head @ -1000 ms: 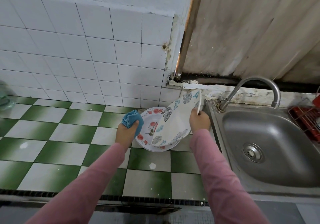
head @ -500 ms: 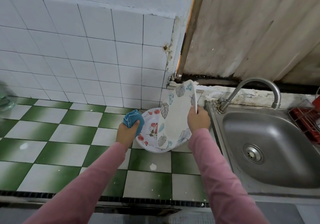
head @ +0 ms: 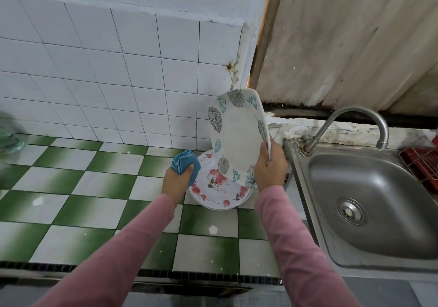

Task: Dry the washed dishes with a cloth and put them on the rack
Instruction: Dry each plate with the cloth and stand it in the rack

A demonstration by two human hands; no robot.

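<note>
Two hands are at work: the right hand (head: 269, 164) grips the right rim of a white oval plate printed with grey and teal leaves (head: 237, 136), which now stands nearly upright and higher than half a second ago. Its lower edge overlaps a stack of round white plates with red flowers (head: 213, 195) on the green-and-white checked tile counter (head: 94, 188). At nine o'clock of that stack, the left hand (head: 176, 182) clutches a bunched blue cloth (head: 183, 162), apart from the leaf plate. A red wire rack (head: 424, 164) sits at three o'clock, beyond the steel sink (head: 379, 200).
</note>
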